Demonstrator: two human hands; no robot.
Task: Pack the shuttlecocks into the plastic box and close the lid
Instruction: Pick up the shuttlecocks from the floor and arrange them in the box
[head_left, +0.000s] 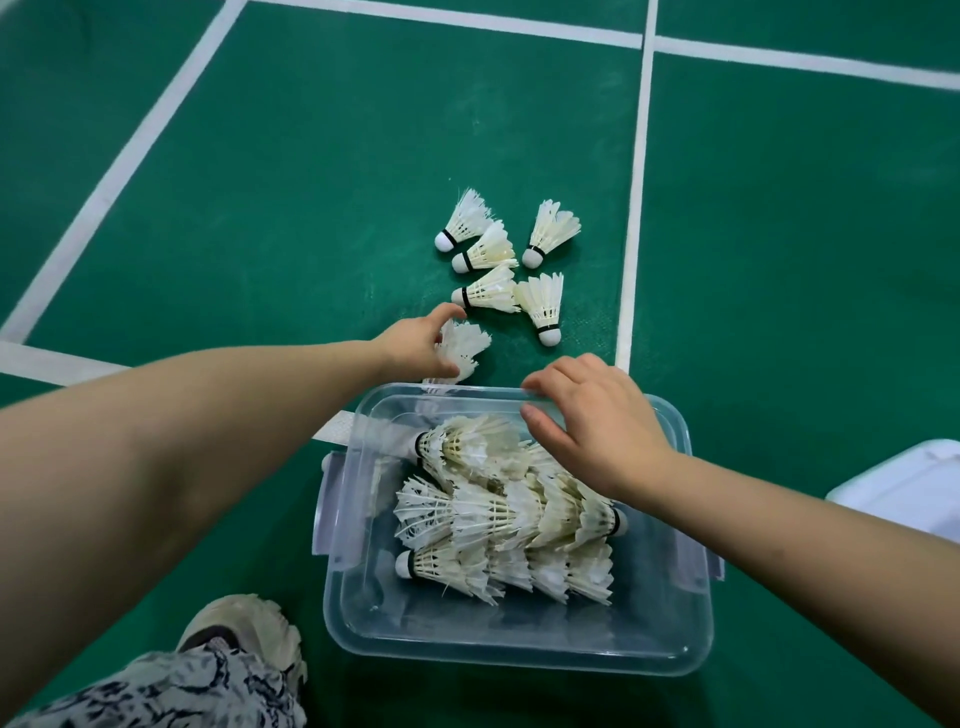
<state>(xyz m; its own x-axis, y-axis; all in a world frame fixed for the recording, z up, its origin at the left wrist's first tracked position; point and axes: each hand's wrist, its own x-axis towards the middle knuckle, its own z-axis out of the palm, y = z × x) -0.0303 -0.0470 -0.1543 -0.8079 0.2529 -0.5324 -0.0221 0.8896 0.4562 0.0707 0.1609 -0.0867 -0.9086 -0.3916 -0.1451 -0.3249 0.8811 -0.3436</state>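
From the head camera, your left hand (418, 343) was stretched out over the green court floor (311, 208), just beyond the far edge of the plastic box (519, 657). Its fingers (451, 312) were curled round a shuttlecock (465, 345), gripping it by the feathers; the cork end was hidden behind the hand.

Your right hand (597, 423) sat on the far rim of the box, with the fingers bent over the edge and the thumb against the inner side, holding the rim.

The box stood open on the floor in front of you. The packed shuttlecocks (493, 514) lay inside on their sides, nested into one another in rows across its middle.

Five loose shuttlecocks (488, 293) lay in a small cluster on the floor just past your left hand. Some touched each other, and all were near a white court line (636, 208).

The lid (906, 483) lay on the floor to the right of the box, well apart from it and partly cut off by the frame.

At the bottom left were your pale shoe (249, 626) and a patterned trouser leg (182, 686).
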